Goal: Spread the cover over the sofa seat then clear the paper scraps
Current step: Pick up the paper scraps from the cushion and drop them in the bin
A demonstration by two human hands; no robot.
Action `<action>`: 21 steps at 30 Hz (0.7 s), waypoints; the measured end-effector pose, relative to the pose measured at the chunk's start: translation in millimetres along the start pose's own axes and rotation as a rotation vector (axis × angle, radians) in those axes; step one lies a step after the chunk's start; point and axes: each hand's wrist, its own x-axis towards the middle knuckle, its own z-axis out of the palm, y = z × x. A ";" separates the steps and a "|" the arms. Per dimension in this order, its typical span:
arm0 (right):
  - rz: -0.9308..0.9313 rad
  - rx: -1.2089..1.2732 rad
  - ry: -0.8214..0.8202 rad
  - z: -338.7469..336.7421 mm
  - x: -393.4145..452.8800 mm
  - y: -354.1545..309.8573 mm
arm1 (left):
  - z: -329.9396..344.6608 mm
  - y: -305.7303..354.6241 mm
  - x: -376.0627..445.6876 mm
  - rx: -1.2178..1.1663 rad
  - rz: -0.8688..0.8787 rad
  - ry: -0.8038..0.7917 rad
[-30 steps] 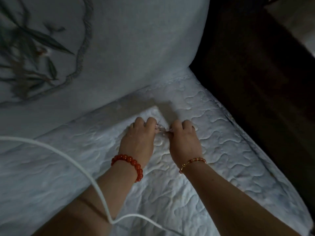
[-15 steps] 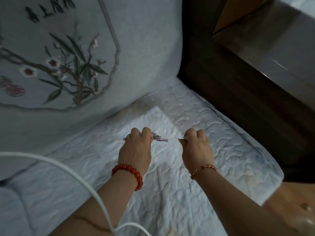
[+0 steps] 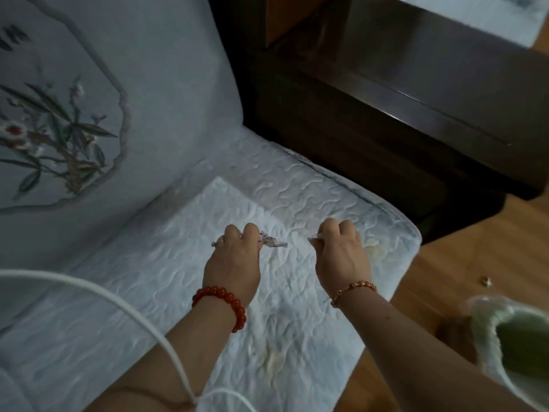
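A pale quilted cover (image 3: pixel 154 278) lies spread over the sofa seat (image 3: pixel 297 185), its far corner short of the backrest. My left hand (image 3: pixel 234 257), with a red bead bracelet, is closed on a small crumpled paper scrap (image 3: pixel 274 242) that sticks out to the right of the fingers. A thin pale scrap (image 3: pixel 315 239) shows at the fingertips of my right hand (image 3: pixel 341 254), which wears a thin bead bracelet and is closed on it. Both hands hover just above the cover, a hand's width apart.
An embroidered back cushion (image 3: pixel 89 114) rises at the left. A dark wooden armrest and side table (image 3: pixel 386 99) stand to the right. A white cable (image 3: pixel 118 304) loops across the lower left. Wooden floor (image 3: pixel 445 278) lies at right, with a bin lined with a pale bag (image 3: pixel 511 337).
My hands have drawn apart and back from the seat's far corner, each carrying a scrap. The view has swung right, and the floor and bin have come into sight.
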 end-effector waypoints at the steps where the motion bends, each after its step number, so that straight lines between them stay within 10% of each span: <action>1: 0.014 0.005 0.002 -5.4 -2.3 8.4 | 2.7 9.2 -1.0 0.007 0.012 -0.002; 21: 0.152 0.030 0.046 -94.0 -35.9 157.1 | 42.5 184.0 -30.1 0.052 0.204 -0.054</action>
